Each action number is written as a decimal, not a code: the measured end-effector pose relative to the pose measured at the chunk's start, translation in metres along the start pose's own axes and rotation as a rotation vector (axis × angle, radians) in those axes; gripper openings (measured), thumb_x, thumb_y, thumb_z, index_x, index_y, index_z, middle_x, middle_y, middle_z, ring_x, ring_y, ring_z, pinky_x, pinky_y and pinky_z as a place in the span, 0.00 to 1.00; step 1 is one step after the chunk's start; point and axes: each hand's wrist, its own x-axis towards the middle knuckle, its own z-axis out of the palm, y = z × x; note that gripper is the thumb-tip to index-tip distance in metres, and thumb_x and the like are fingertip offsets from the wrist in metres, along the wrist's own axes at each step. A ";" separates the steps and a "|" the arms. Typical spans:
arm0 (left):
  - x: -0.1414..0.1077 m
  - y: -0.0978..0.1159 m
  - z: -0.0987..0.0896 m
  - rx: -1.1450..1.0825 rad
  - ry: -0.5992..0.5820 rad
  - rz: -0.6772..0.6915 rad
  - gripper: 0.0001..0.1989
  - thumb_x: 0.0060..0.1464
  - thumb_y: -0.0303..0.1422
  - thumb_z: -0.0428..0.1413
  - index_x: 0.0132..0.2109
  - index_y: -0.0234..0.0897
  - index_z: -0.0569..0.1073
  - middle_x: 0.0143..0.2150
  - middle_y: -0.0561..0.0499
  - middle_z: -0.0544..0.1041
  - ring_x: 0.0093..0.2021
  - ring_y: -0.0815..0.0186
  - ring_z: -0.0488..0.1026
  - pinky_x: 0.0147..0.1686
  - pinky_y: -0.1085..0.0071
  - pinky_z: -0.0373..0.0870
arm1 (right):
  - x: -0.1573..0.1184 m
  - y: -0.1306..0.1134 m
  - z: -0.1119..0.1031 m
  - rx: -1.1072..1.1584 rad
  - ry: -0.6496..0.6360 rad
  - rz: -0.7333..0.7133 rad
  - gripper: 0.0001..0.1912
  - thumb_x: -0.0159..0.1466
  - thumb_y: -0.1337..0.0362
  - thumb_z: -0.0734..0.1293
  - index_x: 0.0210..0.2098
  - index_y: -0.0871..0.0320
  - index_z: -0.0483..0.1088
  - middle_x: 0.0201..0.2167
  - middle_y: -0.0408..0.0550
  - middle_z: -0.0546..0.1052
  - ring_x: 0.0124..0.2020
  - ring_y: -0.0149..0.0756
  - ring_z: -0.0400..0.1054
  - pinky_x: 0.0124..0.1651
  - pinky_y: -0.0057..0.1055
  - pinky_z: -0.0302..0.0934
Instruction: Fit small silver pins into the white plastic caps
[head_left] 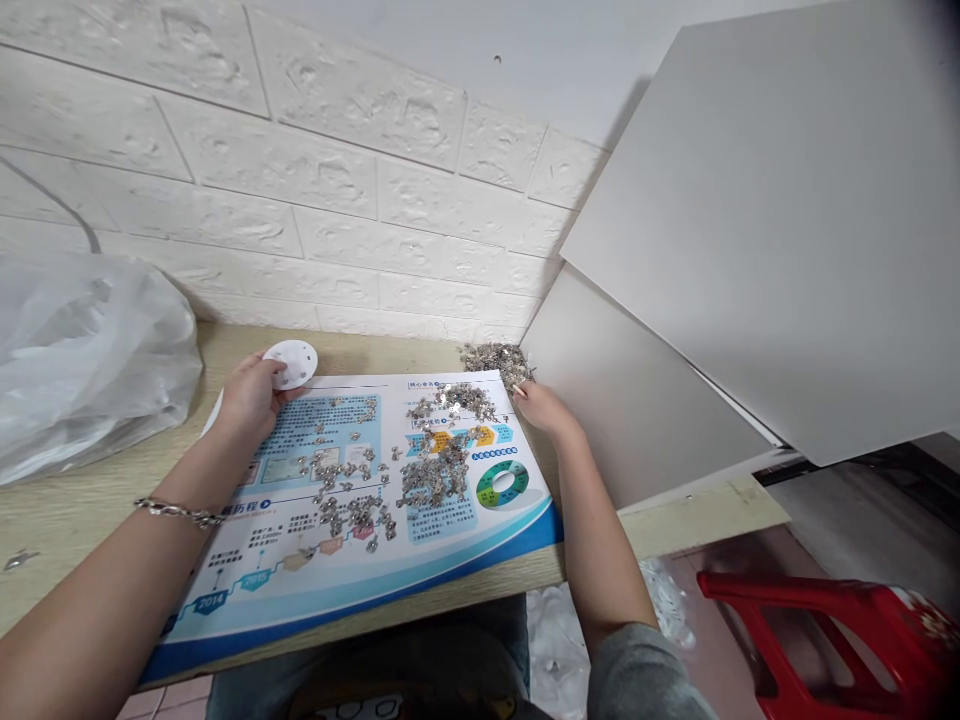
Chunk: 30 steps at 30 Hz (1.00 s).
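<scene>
My left hand (253,398) is closed on a white round disc (293,365) by its edge, thumb on top. The disc has a few small dark marks or openings and is raised over the far left part of a printed sheet (487,540). At the sheet's far right corner, the fingers of my right hand (543,408) are pinched together; a small pale bit shows at the tips, too small to name. Right beside them lies a heap of small silvery metal pieces (491,358). More such metal pieces (435,470) are scattered in clusters across the sheet.
A wooden table (397,355) meets a white brick-patterned wall (337,190). A translucent plastic bag (90,350) sits at the left. Large grey-white panels (765,200) lean at the right. A red stool (840,620) and plastic bags (559,640) are below the table.
</scene>
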 end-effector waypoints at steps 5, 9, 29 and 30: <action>-0.002 0.001 0.001 0.008 -0.005 -0.012 0.16 0.42 0.19 0.49 0.41 0.34 0.69 0.40 0.47 0.71 0.30 0.69 0.70 0.17 0.77 0.70 | 0.000 -0.006 0.003 0.079 -0.039 -0.077 0.11 0.60 0.64 0.54 0.29 0.60 0.66 0.30 0.47 0.72 0.31 0.32 0.63 0.30 0.23 0.52; -0.002 0.002 0.001 0.005 -0.016 -0.005 0.17 0.42 0.19 0.49 0.42 0.34 0.69 0.41 0.47 0.71 0.30 0.70 0.70 0.18 0.77 0.71 | 0.000 0.004 0.000 0.120 0.025 -0.033 0.13 0.61 0.65 0.51 0.32 0.60 0.66 0.31 0.45 0.72 0.30 0.30 0.63 0.29 0.22 0.51; -0.003 0.001 0.002 0.025 -0.022 -0.001 0.16 0.42 0.20 0.49 0.41 0.33 0.70 0.40 0.47 0.70 0.30 0.70 0.69 0.18 0.77 0.71 | 0.008 0.012 0.006 -0.033 0.119 0.015 0.11 0.60 0.66 0.54 0.34 0.58 0.67 0.35 0.48 0.73 0.34 0.33 0.64 0.33 0.23 0.52; -0.003 0.001 0.002 0.024 -0.026 0.000 0.16 0.42 0.20 0.49 0.41 0.33 0.70 0.40 0.47 0.70 0.30 0.70 0.69 0.18 0.77 0.71 | 0.008 0.012 0.007 -0.043 0.122 0.017 0.11 0.60 0.66 0.54 0.34 0.58 0.67 0.36 0.48 0.73 0.35 0.33 0.64 0.32 0.24 0.51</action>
